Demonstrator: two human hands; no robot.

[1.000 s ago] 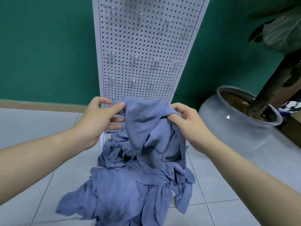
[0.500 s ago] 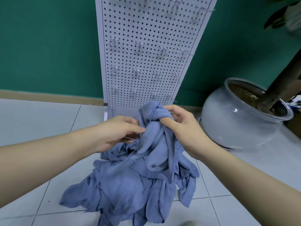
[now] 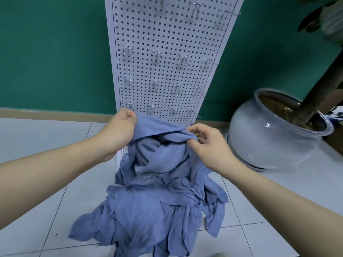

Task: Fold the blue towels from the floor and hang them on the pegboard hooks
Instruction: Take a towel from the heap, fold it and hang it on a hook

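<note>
- Left hand [image 3: 121, 127]: fingers curled tight into a fist around the upper left edge of the lifted blue towel [image 3: 157, 145]. Half a second ago this hand was lower and further in, at the bunched middle of the cloth; it has since shifted out and up to the edge.
- Right hand [image 3: 206, 140]: thumb and forefinger pinch the towel's hem at the upper right; the remaining fingers are loosely spread and hold nothing. Its grip has moved little.
- Change noted: the hands have drawn apart, and the top hem now runs as a taut band between them, where earlier it was a crumpled peak.
- Location of work item: the held towel hangs from both hands in front of the foot of the pegboard [image 3: 167, 43], its lower part draped into the pile of blue towels [image 3: 148, 210] on the tiled floor [image 3: 37, 182]. Whether it is fully free of the pile cannot be told.
- Pegboard hooks [image 3: 156, 54]: all those in view carry nothing.
- Also present: a grey plant pot [image 3: 269, 138] to the right, apart from the pile.
- Assessment: the towel is being spread out ahead of folding. No fold is made and no towel is hung; the task appears to be at an early stage.
</note>
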